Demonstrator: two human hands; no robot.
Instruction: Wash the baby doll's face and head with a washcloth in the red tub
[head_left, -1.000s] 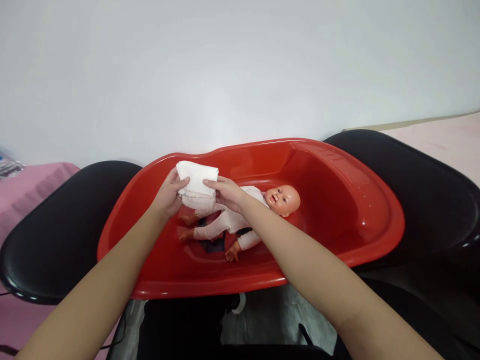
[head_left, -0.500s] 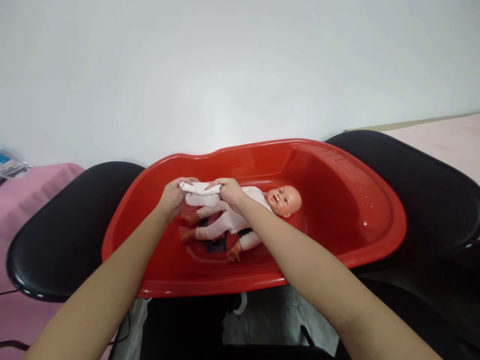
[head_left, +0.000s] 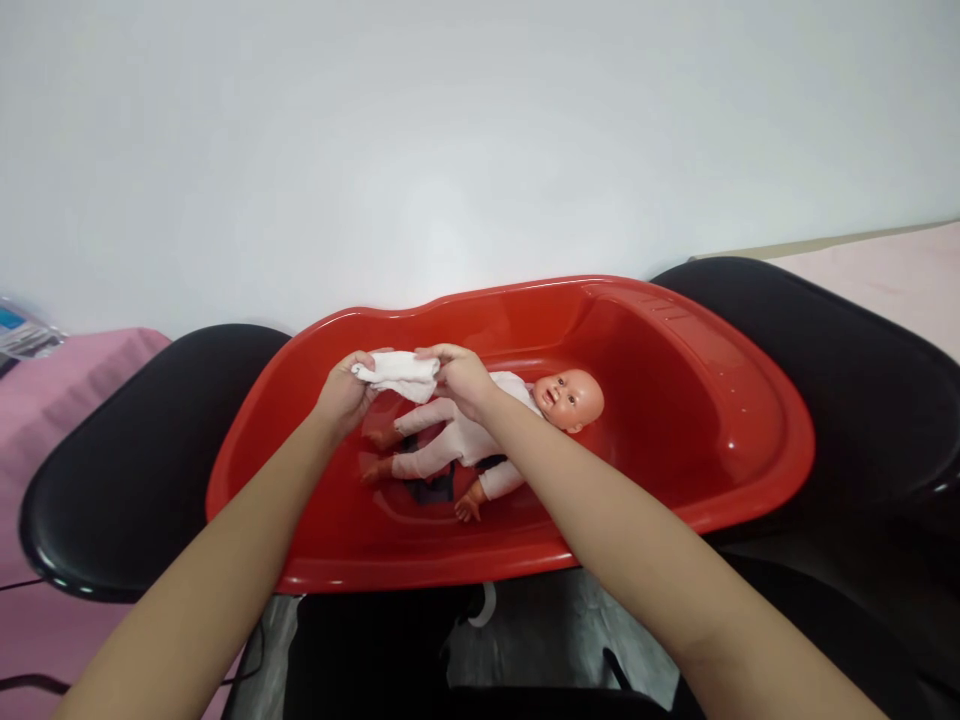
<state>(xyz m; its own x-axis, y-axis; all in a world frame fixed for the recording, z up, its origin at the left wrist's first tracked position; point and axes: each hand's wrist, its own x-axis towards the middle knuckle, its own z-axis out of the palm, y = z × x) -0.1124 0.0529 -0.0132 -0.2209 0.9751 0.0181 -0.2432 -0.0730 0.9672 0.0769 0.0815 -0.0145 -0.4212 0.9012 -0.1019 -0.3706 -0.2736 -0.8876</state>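
A small white cloth [head_left: 403, 373] is stretched between my two hands above the feet end of a red baby bathtub [head_left: 675, 400]. My left hand [head_left: 347, 388] grips the cloth's left end, fingers closed. On the other side, my right hand [head_left: 463, 378] pinches its right end. A baby doll [head_left: 570, 400] in pale clothes lies on its back in the tub, head toward the right and bare feet toward the left. My right hand and forearm cover part of the doll's body.
Black padded seats [head_left: 142, 450] flank the tub on both sides. Pink covering [head_left: 97, 385] lies at the far left, with a clear plastic package [head_left: 26, 335] on it. A pale pink surface [head_left: 892, 275] is at the right. Behind the tub rises a white wall [head_left: 450, 150].
The cloth has been turned in my fingers: its folded roll with a hanging flap is now a flatter, bunched piece. My hands have shifted slightly; the doll stays where it was.
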